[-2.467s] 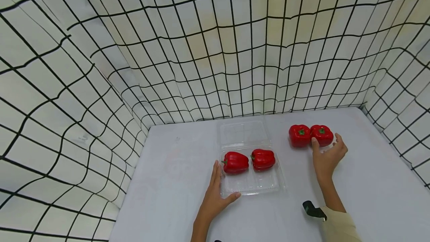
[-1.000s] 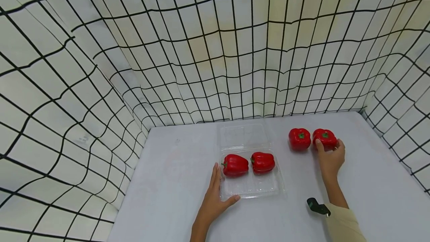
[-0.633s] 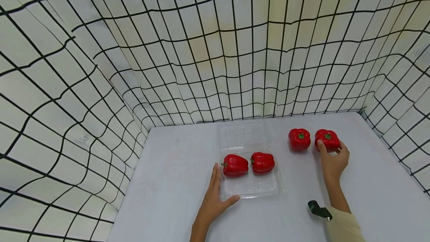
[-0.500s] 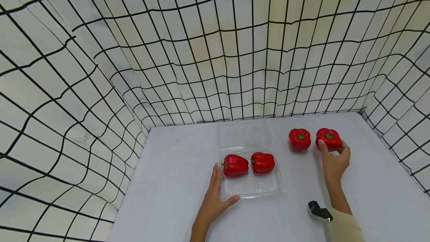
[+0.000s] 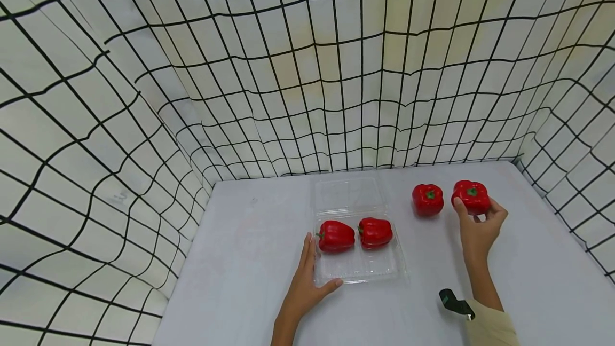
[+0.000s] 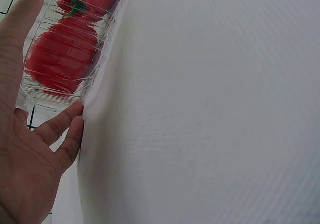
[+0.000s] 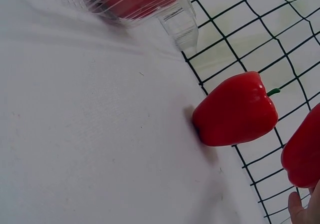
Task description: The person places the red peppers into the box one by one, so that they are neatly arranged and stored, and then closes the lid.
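My right hand (image 5: 481, 231) grips a red bell pepper (image 5: 472, 196) with its green stem facing up, at the table's right side. In the right wrist view that pepper (image 7: 305, 151) hangs at the right edge, with only fingertips of the hand showing. Just left of it a second red bell pepper (image 5: 427, 199) stands on the table. My left hand (image 5: 304, 287) rests with straight, spread fingers against the left side and near corner of a clear plastic clamshell box (image 5: 357, 271). Two red bell peppers, one left (image 5: 336, 236) and one right (image 5: 375, 233), lie on their sides in the box's far half.
The box's clear lid (image 5: 347, 194) lies folded back on the white table (image 5: 240, 260). Black netting (image 5: 331, 105) over white walls encloses the table at the back and sides. A dark strap-like device (image 5: 455, 303) sits at the right sleeve.
My right hand has taken hold of the right-hand pepper, drawn it rightward away from its neighbour and raised it. The left hand stays at the box.
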Demonstrator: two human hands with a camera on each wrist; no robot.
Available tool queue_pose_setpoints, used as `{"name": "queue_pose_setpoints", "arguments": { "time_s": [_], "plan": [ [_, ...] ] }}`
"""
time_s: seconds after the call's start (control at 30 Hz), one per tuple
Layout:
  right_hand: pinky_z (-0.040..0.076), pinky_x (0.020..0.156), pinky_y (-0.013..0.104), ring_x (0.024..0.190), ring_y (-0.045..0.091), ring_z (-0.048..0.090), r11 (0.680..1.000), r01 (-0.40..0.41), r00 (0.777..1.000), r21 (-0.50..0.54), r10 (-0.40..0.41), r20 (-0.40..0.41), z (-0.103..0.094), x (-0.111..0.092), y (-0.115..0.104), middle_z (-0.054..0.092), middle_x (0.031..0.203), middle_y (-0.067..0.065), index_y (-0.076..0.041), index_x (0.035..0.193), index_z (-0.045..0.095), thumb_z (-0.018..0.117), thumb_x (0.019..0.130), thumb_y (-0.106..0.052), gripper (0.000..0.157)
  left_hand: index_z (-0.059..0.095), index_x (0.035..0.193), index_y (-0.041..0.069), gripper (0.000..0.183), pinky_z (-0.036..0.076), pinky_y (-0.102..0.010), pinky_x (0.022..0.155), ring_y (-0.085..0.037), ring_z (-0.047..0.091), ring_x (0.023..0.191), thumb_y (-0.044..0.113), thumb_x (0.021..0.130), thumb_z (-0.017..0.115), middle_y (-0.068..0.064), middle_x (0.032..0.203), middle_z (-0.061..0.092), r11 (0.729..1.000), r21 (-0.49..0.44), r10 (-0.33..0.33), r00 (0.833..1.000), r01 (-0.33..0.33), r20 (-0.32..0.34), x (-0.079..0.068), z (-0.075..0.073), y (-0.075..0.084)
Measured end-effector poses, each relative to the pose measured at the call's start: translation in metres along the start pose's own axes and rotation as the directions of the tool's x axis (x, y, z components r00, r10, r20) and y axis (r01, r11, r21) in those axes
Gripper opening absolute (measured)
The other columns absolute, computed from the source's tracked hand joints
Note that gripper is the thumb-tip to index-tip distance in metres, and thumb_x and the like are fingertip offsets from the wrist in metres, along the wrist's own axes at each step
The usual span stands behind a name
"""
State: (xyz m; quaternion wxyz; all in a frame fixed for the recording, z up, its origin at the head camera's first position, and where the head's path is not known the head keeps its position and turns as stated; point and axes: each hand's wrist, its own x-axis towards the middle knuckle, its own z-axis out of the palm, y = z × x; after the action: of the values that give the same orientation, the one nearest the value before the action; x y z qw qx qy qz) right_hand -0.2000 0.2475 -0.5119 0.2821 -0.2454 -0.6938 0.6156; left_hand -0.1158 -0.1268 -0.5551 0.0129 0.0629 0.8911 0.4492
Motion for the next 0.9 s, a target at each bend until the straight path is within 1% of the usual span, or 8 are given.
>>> {"name": "queue_pose_setpoints", "arguments": {
  "time_s": [0.13,0.3,0.33,0.4,0.53,0.63,0.73,0.9],
  "plan": [
    [0.042,0.113,0.035,0.142,0.014,0.033,1.0,0.013,1.0,0.029,-0.013,0.022,0.001,-0.002,-0.001,0.038,0.15,-0.001,-0.024,0.142,0.029,0.074,0.086,-0.035,0.073,0.008,0.159,0.025,0.113,0.042,-0.054,0.107,-0.03,0.029,0.148,0.059,0.074,0.075,0.006,0.166,0.004,1.0,0.003,-0.008,1.0,0.008,0.002,0.0,0.0,0.0],
    [0.044,0.11,0.036,0.142,0.014,0.033,0.996,0.075,0.995,0.057,-0.079,0.056,0.003,-0.007,-0.003,0.037,0.148,0.0,-0.018,0.141,0.029,0.075,0.086,-0.028,0.072,0.008,0.159,0.025,0.113,0.042,-0.054,0.107,-0.031,0.032,0.147,0.057,0.075,0.076,0.006,0.166,0.004,1.0,0.008,-0.003,1.0,0.003,-0.001,-0.001,0.0,0.0],
    [0.044,0.11,0.035,0.142,0.014,0.033,0.994,0.087,0.994,0.066,-0.091,0.062,0.003,-0.008,-0.003,0.037,0.148,0.0,-0.016,0.142,0.028,0.074,0.087,-0.026,0.072,0.007,0.159,0.025,0.113,0.042,-0.054,0.107,-0.031,0.032,0.146,0.057,0.075,0.076,0.006,0.166,0.004,1.0,0.009,-0.001,1.0,0.001,-0.001,-0.001,0.0,0.0],
    [0.045,0.108,0.028,0.141,0.014,0.034,0.99,0.105,0.991,0.091,-0.112,0.078,0.005,-0.01,-0.005,0.036,0.148,0.0,-0.014,0.142,0.029,0.074,0.088,-0.023,0.071,0.007,0.159,0.025,0.113,0.041,-0.055,0.107,-0.031,0.033,0.146,0.057,0.075,0.076,0.006,0.166,0.003,1.0,0.012,-0.001,1.0,0.001,-0.002,-0.001,0.0,0.0],
    [0.051,0.09,0.011,0.14,0.017,0.034,0.974,0.084,0.986,0.212,-0.112,0.123,0.008,-0.015,-0.009,0.036,0.147,0.0,-0.014,0.141,0.029,0.072,0.088,-0.016,0.068,0.007,0.158,0.026,0.112,0.042,-0.055,0.107,-0.031,0.033,0.146,0.057,0.075,0.075,0.007,0.166,0.003,1.0,0.012,-0.008,1.0,0.008,-0.002,-0.001,0.0,0.0],
    [0.051,0.079,0.007,0.14,0.019,0.033,0.949,0.055,0.98,0.31,-0.11,0.164,0.011,-0.018,-0.011,0.037,0.146,-0.001,-0.015,0.141,0.029,0.071,0.089,-0.011,0.067,0.006,0.158,0.027,0.112,0.043,-0.054,0.106,-0.031,0.035,0.145,0.058,0.075,0.075,0.008,0.166,0.003,1.0,0.01,-0.012,1.0,0.012,0.001,-0.001,0.0,0.0],
    [0.051,0.08,0.007,0.138,0.017,0.033,0.937,0.038,0.973,0.346,-0.114,0.202,0.012,-0.022,-0.013,0.038,0.144,-0.002,-0.015,0.142,0.03,0.07,0.089,-0.01,0.066,0.006,0.158,0.027,0.113,0.042,-0.055,0.107,-0.031,0.034,0.146,0.057,0.076,0.075,0.008,0.166,0.002,1.0,0.007,-0.008,1.0,0.008,0.002,-0.001,0.0,0.001],
    [0.048,0.087,0.004,0.136,0.016,0.035,0.953,0.06,0.959,0.297,-0.138,0.249,0.015,-0.029,-0.014,0.04,0.144,-0.001,-0.015,0.146,0.033,0.069,0.089,-0.006,0.068,0.006,0.158,0.026,0.113,0.04,-0.056,0.108,-0.03,0.027,0.149,0.058,0.075,0.075,0.008,0.166,0.002,1.0,0.016,-0.007,1.0,0.007,0.002,0.0,0.0,0.001]
  ]
}}
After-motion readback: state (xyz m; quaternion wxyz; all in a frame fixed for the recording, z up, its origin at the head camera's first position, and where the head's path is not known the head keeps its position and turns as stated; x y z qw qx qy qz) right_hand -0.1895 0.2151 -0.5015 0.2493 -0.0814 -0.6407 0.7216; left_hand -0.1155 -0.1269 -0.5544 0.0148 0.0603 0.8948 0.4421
